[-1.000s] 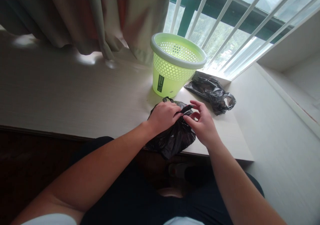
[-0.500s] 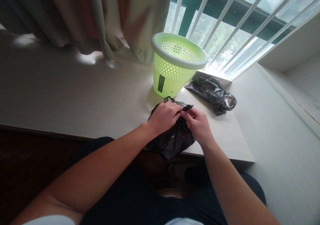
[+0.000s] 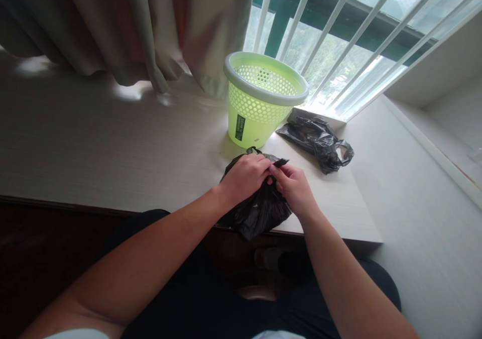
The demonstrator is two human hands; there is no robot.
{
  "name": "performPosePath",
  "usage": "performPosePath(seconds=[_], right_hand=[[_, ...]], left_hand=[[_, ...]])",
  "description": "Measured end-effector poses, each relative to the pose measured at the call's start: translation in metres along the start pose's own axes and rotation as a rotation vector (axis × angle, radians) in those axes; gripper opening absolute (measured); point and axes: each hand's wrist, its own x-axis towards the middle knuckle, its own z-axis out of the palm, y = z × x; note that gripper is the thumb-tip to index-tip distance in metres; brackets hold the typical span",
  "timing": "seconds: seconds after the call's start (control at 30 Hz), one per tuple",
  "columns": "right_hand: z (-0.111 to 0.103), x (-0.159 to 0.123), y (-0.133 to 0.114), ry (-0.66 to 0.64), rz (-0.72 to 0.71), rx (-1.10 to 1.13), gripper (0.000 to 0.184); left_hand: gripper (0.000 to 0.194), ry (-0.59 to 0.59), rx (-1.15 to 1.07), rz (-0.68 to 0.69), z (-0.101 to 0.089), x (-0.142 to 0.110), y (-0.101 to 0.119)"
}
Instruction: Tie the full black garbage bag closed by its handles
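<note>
Much of the black bag point(image 3: 263, 213) is covered by my left hand point(image 3: 246, 174), and its near side is dark against the shadow below. The undersides of my fingers and any contents of the bag cannot be made out. The bag's body is rounded, with no clear long axis; its narrow gathered end point(image 3: 280, 162) points right, tilted slightly to the far side. That end projects past my fingertips, while the body lies beneath and nearer than them. My left hand is closed over the bag's top; my right hand point(image 3: 291, 183) pinches the gathered end between thumb and fingers, both hands meeting there. The bag sits at the near edge of the pale ledge point(image 3: 113, 148), partly overhanging, near the upright green basket point(image 3: 250, 128). A crumpled second bag point(image 3: 324, 145) lies farther right.
</note>
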Motion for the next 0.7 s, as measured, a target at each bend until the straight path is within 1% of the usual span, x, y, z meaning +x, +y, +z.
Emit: performPosePath(seconds=[0.17,0.4,0.6,0.7], right_hand=[[-0.0009,0.0001,0.0011,0.030,0.051,-0.027,0.061],[0.0020,0.0033,0.0042,0.043,0.068,-0.008,0.066],[0.0060,0.0064,0.0095,0.088,0.041,0.055,0.065],[0.0063,0.0057,0.0091,0.096,0.055,0.070,0.064]], left_hand=[[0.015,0.052,-0.019,0.040,0.0039,-0.0005,-0.0026],[0.016,0.075,-0.031,0.018,0.0039,-0.0001,-0.0011],[0.014,0.050,0.026,0.031,0.0012,0.0011,0.0031],[0.014,0.044,0.038,0.033,0.0000,0.0007,0.0036]])
